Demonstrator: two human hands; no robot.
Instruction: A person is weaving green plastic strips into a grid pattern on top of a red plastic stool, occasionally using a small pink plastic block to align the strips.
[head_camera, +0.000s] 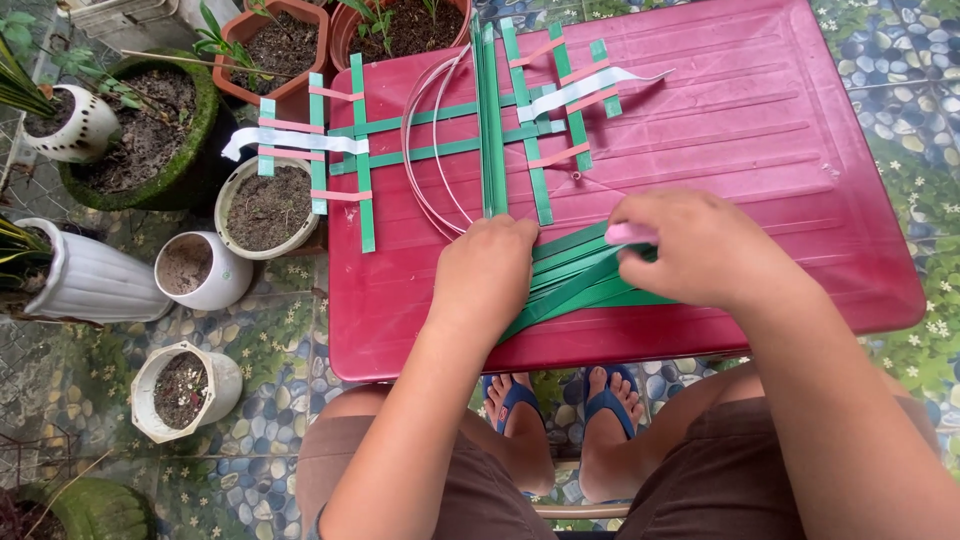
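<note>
Knees and blue sandals (560, 400) sit under the near edge of the red counter (760, 120). Left hand (487, 272) lies knuckles-up, fingers pressed together, pinning the fanned green strips (575, 280) near the near edge, about mid-width. Right hand (700, 250) curls over the same fan, pinching a pink strip (630, 233) at the fingertips. To do this well, judging by the layout: keep the left hand flat so the fan doesn't splay, and feed the pink strip square across. Beyond the hands, upright green strips (490, 120) and a partly woven lattice (350, 150) overhang the far-left corner. Right half of the counter is bare: that's the room for moving. Plant pots (265, 205) crowd the left edge.
</note>
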